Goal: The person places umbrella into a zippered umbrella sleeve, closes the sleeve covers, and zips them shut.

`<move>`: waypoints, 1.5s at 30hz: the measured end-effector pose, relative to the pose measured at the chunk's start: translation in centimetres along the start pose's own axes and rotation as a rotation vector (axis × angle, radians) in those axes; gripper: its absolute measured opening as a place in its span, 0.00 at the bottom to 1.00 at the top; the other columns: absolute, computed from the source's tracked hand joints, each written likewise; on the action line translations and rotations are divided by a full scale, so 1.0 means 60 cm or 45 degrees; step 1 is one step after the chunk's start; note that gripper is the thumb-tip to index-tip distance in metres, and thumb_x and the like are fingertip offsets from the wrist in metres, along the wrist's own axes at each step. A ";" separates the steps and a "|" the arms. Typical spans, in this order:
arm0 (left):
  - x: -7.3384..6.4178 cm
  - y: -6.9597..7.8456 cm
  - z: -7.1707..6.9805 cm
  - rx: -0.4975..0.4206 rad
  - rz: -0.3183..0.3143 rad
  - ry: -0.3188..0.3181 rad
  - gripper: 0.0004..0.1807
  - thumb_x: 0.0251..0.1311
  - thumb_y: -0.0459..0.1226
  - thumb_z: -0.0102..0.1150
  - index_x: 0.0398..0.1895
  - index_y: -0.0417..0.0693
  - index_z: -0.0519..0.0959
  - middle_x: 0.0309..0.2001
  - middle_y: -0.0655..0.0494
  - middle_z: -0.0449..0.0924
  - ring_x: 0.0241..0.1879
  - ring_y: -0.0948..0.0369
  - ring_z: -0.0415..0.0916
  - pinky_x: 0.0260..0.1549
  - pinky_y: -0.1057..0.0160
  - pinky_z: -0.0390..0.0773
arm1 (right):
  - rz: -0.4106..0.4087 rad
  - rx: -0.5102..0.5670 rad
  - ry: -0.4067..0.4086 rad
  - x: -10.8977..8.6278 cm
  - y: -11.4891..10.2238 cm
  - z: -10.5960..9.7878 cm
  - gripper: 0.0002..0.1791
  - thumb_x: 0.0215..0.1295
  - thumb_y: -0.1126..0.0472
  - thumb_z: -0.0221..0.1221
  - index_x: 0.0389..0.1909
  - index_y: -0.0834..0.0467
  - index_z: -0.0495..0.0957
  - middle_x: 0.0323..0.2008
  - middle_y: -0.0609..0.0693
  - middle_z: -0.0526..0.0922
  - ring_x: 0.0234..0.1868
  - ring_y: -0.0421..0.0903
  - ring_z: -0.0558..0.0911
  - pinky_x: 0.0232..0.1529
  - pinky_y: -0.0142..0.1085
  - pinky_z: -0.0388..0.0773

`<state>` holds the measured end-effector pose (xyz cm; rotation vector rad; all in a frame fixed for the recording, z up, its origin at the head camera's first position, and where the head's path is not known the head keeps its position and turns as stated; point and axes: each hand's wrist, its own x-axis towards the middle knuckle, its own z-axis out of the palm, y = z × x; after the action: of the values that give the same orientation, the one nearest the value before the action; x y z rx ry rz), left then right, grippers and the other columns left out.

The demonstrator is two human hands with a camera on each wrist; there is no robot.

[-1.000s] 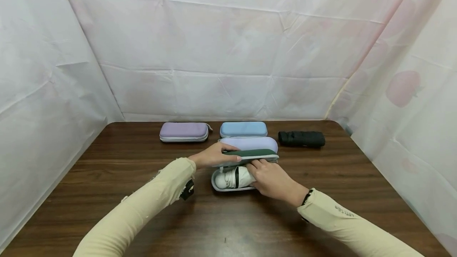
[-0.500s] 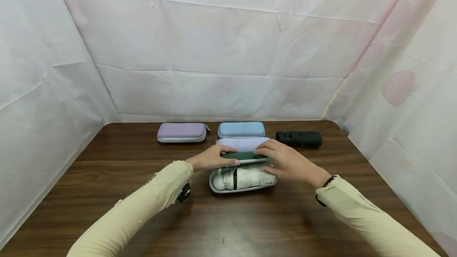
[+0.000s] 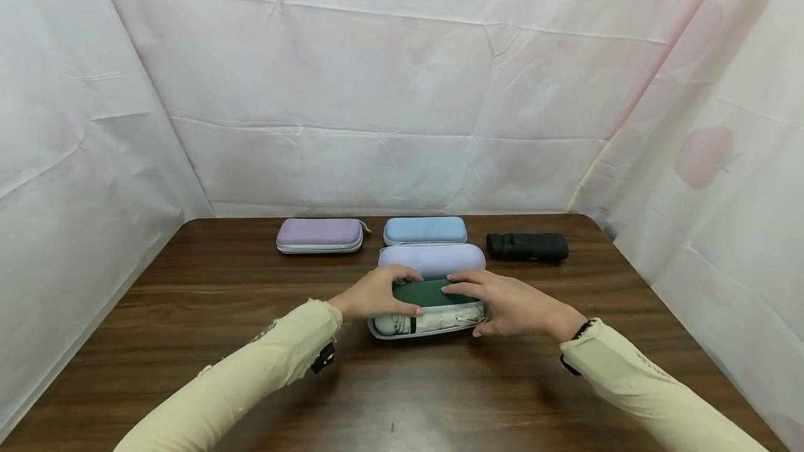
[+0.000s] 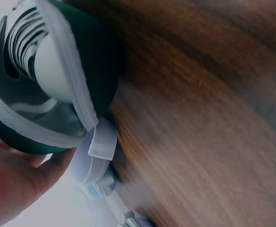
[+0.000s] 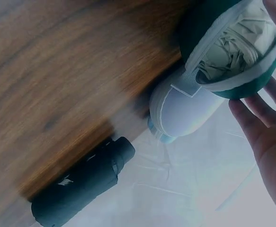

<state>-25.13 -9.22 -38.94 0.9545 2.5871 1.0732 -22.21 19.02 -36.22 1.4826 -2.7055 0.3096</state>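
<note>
A green hard zip case (image 3: 433,292) with light grey edging lies in front of me, its lid tilted low over the base and a gap along the front. Inside is a folded pale umbrella (image 3: 442,319) with a dark strap; the left wrist view shows its rounded white handle (image 4: 51,71). My left hand (image 3: 375,293) holds the lid at its left end, fingers over the back and thumb at the front edge. At the other end my right hand (image 3: 511,303) spans the case, fingers on the lid and thumb low by the front corner.
Right behind the green case lies a lavender case (image 3: 433,258), with a blue case (image 3: 425,229) behind that. A purple case (image 3: 319,234) stands at the back left, a black folded umbrella (image 3: 527,246) at the back right. White sheets (image 3: 377,89) wall the wooden table (image 3: 239,277).
The lid has come down and forward over the umbrella. My right hand left the umbrella, went up to the lid's right end, then lowered with it. My left hand stayed on the lid.
</note>
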 end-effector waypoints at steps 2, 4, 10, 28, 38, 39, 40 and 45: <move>-0.004 0.003 0.005 0.066 0.004 0.027 0.32 0.47 0.54 0.71 0.55 0.51 0.77 0.48 0.63 0.76 0.42 0.65 0.72 0.41 0.63 0.72 | 0.000 -0.007 -0.008 -0.004 -0.004 0.000 0.42 0.49 0.53 0.73 0.67 0.51 0.67 0.67 0.51 0.64 0.60 0.46 0.69 0.48 0.40 0.75; -0.008 0.006 0.009 0.152 0.015 0.047 0.32 0.47 0.55 0.70 0.55 0.53 0.77 0.48 0.64 0.76 0.42 0.66 0.72 0.40 0.64 0.72 | -0.013 -0.015 -0.010 -0.008 -0.007 0.000 0.42 0.49 0.53 0.73 0.67 0.51 0.67 0.67 0.51 0.63 0.60 0.46 0.69 0.47 0.40 0.75; -0.017 0.011 0.020 0.345 0.088 0.090 0.30 0.49 0.58 0.67 0.55 0.58 0.75 0.49 0.65 0.74 0.41 0.66 0.72 0.39 0.63 0.73 | -0.052 -0.063 -0.008 -0.016 -0.010 0.002 0.42 0.48 0.54 0.73 0.66 0.51 0.68 0.66 0.52 0.64 0.62 0.48 0.68 0.49 0.41 0.75; -0.029 0.014 0.041 0.601 0.257 0.194 0.32 0.49 0.57 0.68 0.54 0.53 0.73 0.45 0.60 0.71 0.39 0.63 0.73 0.38 0.62 0.76 | -0.100 -0.166 0.131 -0.013 -0.017 0.018 0.35 0.45 0.59 0.75 0.58 0.52 0.76 0.59 0.52 0.73 0.59 0.50 0.72 0.48 0.42 0.76; -0.025 0.020 0.045 0.708 0.276 0.185 0.33 0.50 0.56 0.67 0.55 0.50 0.71 0.47 0.56 0.70 0.39 0.61 0.72 0.38 0.60 0.75 | -0.140 -0.275 0.306 -0.002 -0.010 0.045 0.28 0.44 0.60 0.74 0.49 0.49 0.78 0.52 0.49 0.77 0.52 0.48 0.75 0.48 0.43 0.75; -0.025 0.021 0.045 0.704 0.273 0.181 0.33 0.50 0.55 0.67 0.56 0.50 0.71 0.47 0.56 0.70 0.39 0.60 0.72 0.38 0.60 0.75 | -0.142 -0.280 0.322 -0.001 -0.009 0.048 0.27 0.44 0.61 0.74 0.48 0.49 0.78 0.51 0.49 0.78 0.51 0.48 0.75 0.48 0.43 0.75; -0.025 0.021 0.045 0.698 0.268 0.176 0.33 0.50 0.55 0.67 0.56 0.50 0.71 0.47 0.56 0.70 0.39 0.60 0.72 0.38 0.60 0.75 | -0.141 -0.290 0.336 -0.001 -0.009 0.050 0.26 0.44 0.61 0.72 0.47 0.49 0.78 0.51 0.49 0.78 0.51 0.48 0.75 0.47 0.43 0.75; -0.025 0.024 0.046 0.707 0.248 0.153 0.33 0.50 0.55 0.67 0.56 0.50 0.70 0.47 0.56 0.70 0.39 0.61 0.71 0.38 0.61 0.75 | -0.168 -0.438 0.385 0.005 -0.012 0.064 0.23 0.45 0.62 0.69 0.46 0.52 0.77 0.47 0.51 0.77 0.44 0.49 0.76 0.42 0.43 0.76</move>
<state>-22.16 -7.79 -40.04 1.3117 3.0125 0.4479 -21.54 17.68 -39.83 1.3781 -2.2741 0.0508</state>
